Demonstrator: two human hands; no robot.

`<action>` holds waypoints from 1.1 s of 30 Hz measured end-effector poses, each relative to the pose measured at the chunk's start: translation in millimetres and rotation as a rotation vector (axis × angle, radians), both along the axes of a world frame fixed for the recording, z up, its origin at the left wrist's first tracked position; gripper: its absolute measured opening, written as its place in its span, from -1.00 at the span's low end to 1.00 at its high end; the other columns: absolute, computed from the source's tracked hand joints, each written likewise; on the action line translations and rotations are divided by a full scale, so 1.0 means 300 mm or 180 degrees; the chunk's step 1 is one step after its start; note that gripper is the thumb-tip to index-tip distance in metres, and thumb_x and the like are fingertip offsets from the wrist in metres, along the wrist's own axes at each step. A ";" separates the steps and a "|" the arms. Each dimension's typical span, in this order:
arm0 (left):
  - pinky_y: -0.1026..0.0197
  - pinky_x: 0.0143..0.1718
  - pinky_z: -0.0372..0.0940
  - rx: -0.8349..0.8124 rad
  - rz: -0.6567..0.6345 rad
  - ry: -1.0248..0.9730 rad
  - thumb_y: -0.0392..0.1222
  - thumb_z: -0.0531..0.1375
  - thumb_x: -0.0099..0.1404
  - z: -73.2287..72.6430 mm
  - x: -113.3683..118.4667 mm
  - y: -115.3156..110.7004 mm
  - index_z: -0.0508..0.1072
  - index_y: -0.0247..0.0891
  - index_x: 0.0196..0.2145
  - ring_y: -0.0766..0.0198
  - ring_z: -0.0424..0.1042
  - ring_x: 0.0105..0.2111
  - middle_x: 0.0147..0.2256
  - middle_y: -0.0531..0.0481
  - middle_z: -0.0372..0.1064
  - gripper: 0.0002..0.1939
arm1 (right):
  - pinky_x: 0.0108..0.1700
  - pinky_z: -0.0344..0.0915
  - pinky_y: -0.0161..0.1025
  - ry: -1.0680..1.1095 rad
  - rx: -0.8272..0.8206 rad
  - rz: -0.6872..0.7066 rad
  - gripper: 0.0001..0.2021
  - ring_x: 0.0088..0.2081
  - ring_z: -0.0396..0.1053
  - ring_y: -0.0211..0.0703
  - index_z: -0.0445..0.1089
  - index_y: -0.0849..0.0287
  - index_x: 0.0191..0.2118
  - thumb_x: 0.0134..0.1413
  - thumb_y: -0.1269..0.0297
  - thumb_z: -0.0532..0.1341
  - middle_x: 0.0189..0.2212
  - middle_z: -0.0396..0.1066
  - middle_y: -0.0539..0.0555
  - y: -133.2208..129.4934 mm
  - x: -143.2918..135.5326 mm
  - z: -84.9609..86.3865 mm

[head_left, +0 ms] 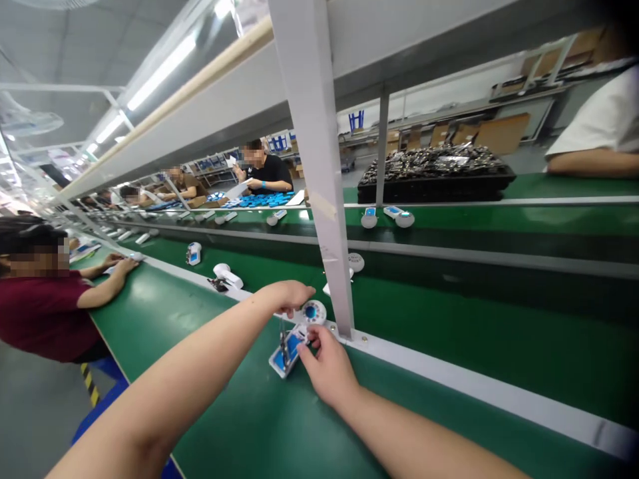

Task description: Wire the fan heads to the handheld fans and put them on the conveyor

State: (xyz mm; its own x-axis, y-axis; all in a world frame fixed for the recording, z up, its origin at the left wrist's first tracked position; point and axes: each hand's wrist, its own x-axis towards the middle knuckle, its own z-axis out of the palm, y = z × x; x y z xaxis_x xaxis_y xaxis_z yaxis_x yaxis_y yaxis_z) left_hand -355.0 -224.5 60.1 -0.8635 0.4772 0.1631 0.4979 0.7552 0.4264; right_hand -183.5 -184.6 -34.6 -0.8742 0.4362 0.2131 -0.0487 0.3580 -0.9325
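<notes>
A white handheld device with a blue panel [294, 342] lies tilted at the bench's inner edge, with small metal parts on top of its body. My right hand [329, 362] pinches its upper end between thumb and fingers. A round white disc with a blue centre [314, 312] sits just beyond; I cannot tell whether it is joined to the device. My left hand [292, 296] is beside the disc, over the pale rail, its fingers curled downward. Whatever those fingers hold, if anything, is hidden.
A white upright post [319, 166] rises from the rail [424, 369] right of my hands. Beyond runs a green conveyor [449, 319] carrying similar white devices [228, 276]. A black tray of metal parts [434, 176] stands across. A person in dark red [44, 306] works at left.
</notes>
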 end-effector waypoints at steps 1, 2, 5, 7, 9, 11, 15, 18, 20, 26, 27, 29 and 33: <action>0.02 -0.12 0.40 -0.0199 0.0044 -0.0190 -0.02 0.17 0.36 -0.015 0.026 -0.032 0.42 -0.33 -0.04 0.13 0.46 -0.14 -0.08 -0.07 0.41 -0.65 | -0.12 0.37 -0.14 -0.0031 0.0115 -0.0026 -0.74 -0.21 0.41 -0.04 0.38 0.22 -0.08 0.08 0.32 0.22 -0.19 0.45 0.16 0.000 -0.001 0.001; 0.00 -0.11 0.39 -0.0378 0.0100 -0.0366 0.02 0.17 0.35 -0.026 0.053 -0.068 0.44 -0.34 -0.07 0.14 0.46 -0.15 -0.11 -0.08 0.43 -0.63 | -0.13 0.36 -0.16 -0.0059 0.0211 -0.0038 -0.78 -0.20 0.41 -0.04 0.40 0.21 -0.13 0.06 0.36 0.22 -0.19 0.45 0.15 -0.001 -0.003 0.002; 0.01 -0.12 0.34 -0.0675 0.0252 -0.0677 0.20 0.19 0.25 -0.054 0.146 -0.185 0.49 -0.35 -0.20 0.02 0.49 -0.15 -0.20 -0.19 0.51 -0.51 | -0.15 0.34 -0.20 -0.0121 0.0343 -0.0004 -0.84 -0.20 0.42 -0.05 0.41 0.18 -0.23 0.02 0.45 0.20 -0.24 0.47 0.12 -0.003 -0.010 -0.002; 0.10 -0.20 0.32 -0.0692 0.0261 -0.0835 0.22 0.20 0.19 -0.073 0.209 -0.250 0.50 -0.30 -0.21 -0.04 0.51 -0.16 -0.21 -0.22 0.54 -0.51 | -0.19 0.33 -0.23 -0.0155 0.0405 0.0006 -0.87 -0.23 0.43 -0.08 0.41 0.16 -0.26 0.05 0.46 0.18 -0.30 0.48 0.09 -0.004 -0.013 -0.005; 0.19 -0.29 0.30 -0.0625 0.0226 -0.0979 0.11 0.18 0.20 -0.091 0.265 -0.293 0.49 -0.22 -0.19 0.03 0.53 -0.23 -0.23 -0.13 0.56 -0.63 | -0.22 0.32 -0.23 -0.0212 0.0475 -0.0048 -0.90 -0.27 0.43 -0.08 0.41 0.16 -0.29 0.10 0.43 0.16 -0.33 0.48 0.08 0.001 -0.015 -0.005; 0.23 -0.37 0.27 -0.0534 0.0239 -0.1065 -0.04 0.15 0.21 -0.106 0.306 -0.316 0.48 -0.18 -0.26 0.12 0.52 -0.34 -0.32 -0.04 0.55 -0.78 | -0.22 0.30 -0.20 -0.0276 0.0557 -0.0150 -0.93 -0.26 0.42 -0.04 0.40 0.17 -0.30 0.12 0.39 0.17 -0.32 0.47 0.11 0.011 -0.018 -0.001; 0.24 -0.48 0.19 -0.0276 0.0438 -0.1087 -0.19 0.10 0.17 -0.137 0.331 -0.332 0.34 -0.19 -0.50 0.16 0.46 -0.45 -0.48 -0.02 0.47 -0.89 | -0.25 0.26 -0.14 -0.0560 0.1074 -0.0186 -0.82 -0.30 0.44 0.05 0.44 0.19 -0.32 0.12 0.17 0.22 -0.35 0.48 0.17 0.044 -0.023 0.023; 0.26 -0.52 0.21 0.0077 0.0569 -0.1235 -0.22 -0.04 0.27 -0.170 0.313 -0.328 0.27 -0.18 -0.45 0.22 0.47 -0.49 -0.48 -0.01 0.47 -0.83 | -0.33 0.23 -0.15 -0.0785 0.1517 -0.0106 -0.69 -0.38 0.45 0.03 0.49 0.18 -0.29 0.22 0.06 0.14 -0.40 0.51 0.17 0.061 -0.029 0.041; 0.27 -0.54 0.25 0.0320 0.0615 -0.1331 -0.23 -0.12 0.31 -0.194 0.300 -0.317 0.25 -0.18 -0.39 0.25 0.48 -0.52 -0.47 0.00 0.48 -0.80 | -0.34 0.21 -0.18 -0.0764 0.1594 -0.0051 -0.71 -0.37 0.46 0.01 0.52 0.16 -0.29 0.26 0.14 0.09 -0.39 0.52 0.17 0.064 -0.037 0.047; 0.16 -0.23 0.37 0.0781 0.0471 -0.1110 -0.16 0.19 0.17 -0.216 0.305 -0.279 0.34 -0.21 -0.20 0.14 0.53 -0.26 -0.27 -0.04 0.51 -0.78 | -0.31 0.24 -0.29 -0.0593 0.1560 0.0160 -0.81 -0.31 0.46 -0.14 0.54 0.08 -0.29 0.16 0.38 0.15 -0.35 0.52 0.03 0.067 -0.057 0.034; 0.15 -0.15 0.36 0.0841 0.0418 -0.1095 -0.20 0.21 0.15 -0.214 0.309 -0.278 0.36 -0.21 -0.13 0.15 0.52 -0.20 -0.20 -0.04 0.52 -0.70 | -0.31 0.24 -0.29 -0.0583 0.1529 0.0176 -0.83 -0.32 0.46 -0.15 0.53 0.08 -0.31 0.14 0.38 0.17 -0.36 0.51 0.01 0.069 -0.058 0.030; 0.17 -0.06 0.33 0.0920 0.0332 -0.1100 -0.24 0.20 0.15 -0.210 0.315 -0.278 0.39 -0.18 -0.04 0.17 0.51 -0.12 -0.11 -0.02 0.51 -0.63 | -0.32 0.23 -0.29 -0.0582 0.1465 0.0182 -0.86 -0.34 0.44 -0.16 0.51 0.10 -0.36 0.12 0.38 0.19 -0.38 0.50 0.00 0.073 -0.057 0.024; 0.18 -0.10 0.34 0.0922 0.0378 -0.1120 -0.24 0.20 0.16 -0.211 0.318 -0.280 0.49 -0.15 -0.07 0.17 0.52 -0.16 -0.15 0.02 0.55 -0.66 | -0.34 0.20 -0.30 -0.0376 0.1230 0.0395 -0.87 -0.37 0.40 -0.21 0.48 0.12 -0.38 0.13 0.38 0.19 -0.37 0.46 -0.01 0.080 -0.060 0.015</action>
